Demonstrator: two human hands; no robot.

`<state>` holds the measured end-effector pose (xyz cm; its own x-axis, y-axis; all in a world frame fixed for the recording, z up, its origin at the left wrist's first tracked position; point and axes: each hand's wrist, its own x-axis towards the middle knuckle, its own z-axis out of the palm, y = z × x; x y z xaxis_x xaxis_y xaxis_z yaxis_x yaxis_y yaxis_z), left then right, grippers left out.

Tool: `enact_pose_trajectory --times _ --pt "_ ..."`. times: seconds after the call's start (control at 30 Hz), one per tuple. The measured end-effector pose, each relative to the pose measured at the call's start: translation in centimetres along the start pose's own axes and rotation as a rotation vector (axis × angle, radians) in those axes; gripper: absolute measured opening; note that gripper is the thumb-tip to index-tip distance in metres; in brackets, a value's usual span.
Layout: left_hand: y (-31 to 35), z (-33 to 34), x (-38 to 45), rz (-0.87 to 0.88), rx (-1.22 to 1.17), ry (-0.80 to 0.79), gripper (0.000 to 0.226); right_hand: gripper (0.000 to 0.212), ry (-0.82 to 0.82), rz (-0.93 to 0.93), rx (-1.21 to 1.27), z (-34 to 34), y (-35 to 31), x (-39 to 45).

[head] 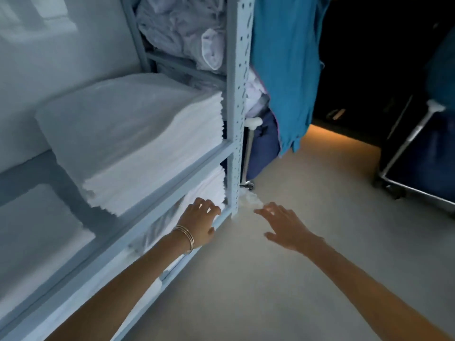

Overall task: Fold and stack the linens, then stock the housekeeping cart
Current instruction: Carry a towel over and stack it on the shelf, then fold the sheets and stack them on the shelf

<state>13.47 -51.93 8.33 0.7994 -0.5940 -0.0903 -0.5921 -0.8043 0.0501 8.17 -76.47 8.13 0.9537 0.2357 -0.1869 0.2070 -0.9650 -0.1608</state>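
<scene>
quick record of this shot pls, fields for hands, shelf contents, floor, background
left hand: left hand, bangles on wrist, fingers curled at the lower shelf stack, grip unclear
right hand: right hand open, fingers spread, above the floor, holding nothing
middle shelf: tall stack of folded white linens
top shelf: crumpled pale linens
shelf frame: pale blue perforated upright
floor: small whitish scrap by the upright's foot
background: teal fabric, metal cart frame

White folded linens (pixel 138 134), stacked, seemingly neat

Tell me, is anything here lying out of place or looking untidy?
Yes: a small crumpled white scrap lies on the floor at the foot of the shelf post, just beyond the right hand. The folded stacks look neat.
</scene>
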Motion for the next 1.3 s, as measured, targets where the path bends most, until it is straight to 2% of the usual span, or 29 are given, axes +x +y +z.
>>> enact_pose_trajectory --times 0.07,0.23,0.43,0.67,0.97,1.1,1.3 --pt "5.2 -0.5 3.7 0.152 0.031 -0.031 0.045 0.065 0.012 0.112 -0.005 -0.6 5.5 -4.2" --pt "21.1 -1.8 11.6 0.397 0.098 -0.024 0.044 0.064 0.089 0.374 0.039 -1.5 17.5 -15.8" --pt "38.3 -1.5 18.2 0.723 0.069 -0.028 0.046 0.066 0.156 0.675 0.144 -1.1 27.0 -29.4" --pt "53.5 -2.0 24.7 1.027 0.065 0.005 0.043 0.068 0.229 1.002 0.185 -0.9 35.0 -39.9" --pt "68.4 -2.8 33.4 1.303 0.112 -0.025 0.041 0.067 0.307 1.279 0.235 -1.7 44.7 -45.8" --pt "75.0 -2.6 34.9 1.440 0.171 -0.045 0.042 0.066 0.334 1.412 0.262 -1.2 46.5 -49.1" --pt "85.7 0.0 32.5 1.656 0.236 -0.088 0.044 0.065 0.259 1.624 0.305 1.5 46.9 -56.8"
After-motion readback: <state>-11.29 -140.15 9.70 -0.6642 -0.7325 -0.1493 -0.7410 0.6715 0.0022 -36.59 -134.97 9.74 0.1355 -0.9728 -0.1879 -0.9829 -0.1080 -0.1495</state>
